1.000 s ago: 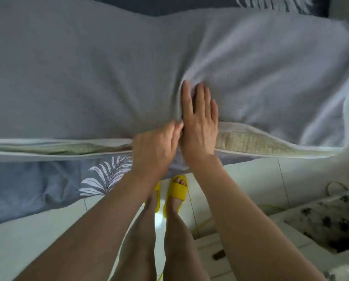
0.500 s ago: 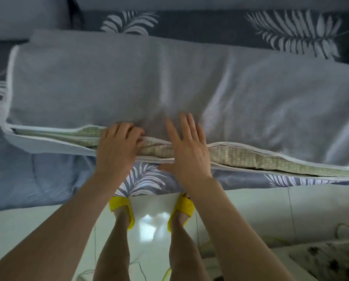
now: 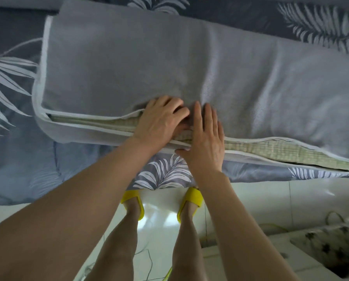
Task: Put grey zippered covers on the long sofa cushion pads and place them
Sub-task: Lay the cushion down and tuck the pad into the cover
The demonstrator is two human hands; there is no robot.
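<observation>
Counting one grey cover (image 3: 169,57) only, stretched left to right across a dark leaf-print sheet (image 3: 250,15), with one long greenish woven pad (image 3: 270,150) inside. Open along the near long side: two white-piped edges gaping apart, pad showing between them from the left corner to the right border of the view.

Two bare hands at the middle of that opening, just beside each other. Left hand (image 3: 161,120) laid over the gap, knuckles up, fingers bent down onto the upper edge of the cover; fingertips hidden, so cannot tell whether pinching cloth or merely pressing. Right hand (image 3: 206,142) spread flat, four fingers straight and pointing away onto the top of the cover, thumb stuck out leftward along the lower edge, palm over the gap; gripping nothing.

Below the hands, two bare legs ending in two yellow slippers (image 3: 133,200), standing on a glossy pale tiled floor (image 3: 161,218) close against the hanging sheet. At lower right, one dark-speckled cloth (image 3: 331,242) on a white surface. One thin cord (image 3: 149,260) trailing over the tiles.
</observation>
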